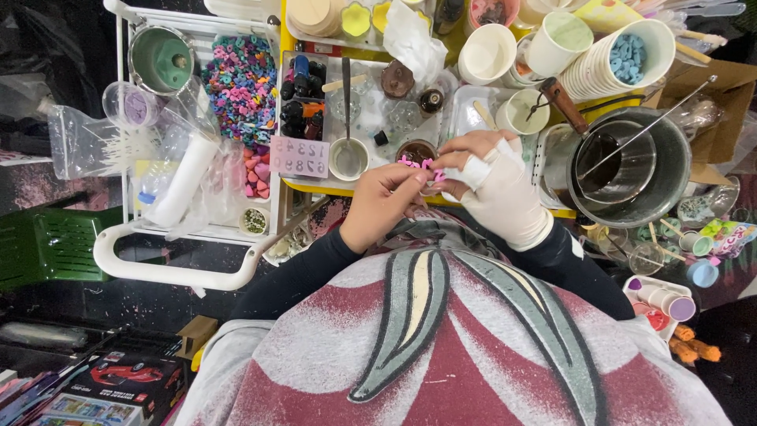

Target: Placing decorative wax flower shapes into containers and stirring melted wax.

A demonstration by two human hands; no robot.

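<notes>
Both hands are working right at the front edge of the yellow tray, pinching at a small pink piece between them. The left hand is bare, fingers curled in with the tips closed on the pink piece from the left. The right hand wears a white glove or wrap and its fingertips close on the same piece from above and the right. It's too small to tell exactly what it is, maybe little wax shapes.

Just behind the hands sit a small white cup with a spoon and a small dark-filled cup. To the right there's a big steel pot with a smaller pot inside it. To the left, a white cart holds a pile of colourful small rings, a pink number mould and a white roll.
</notes>
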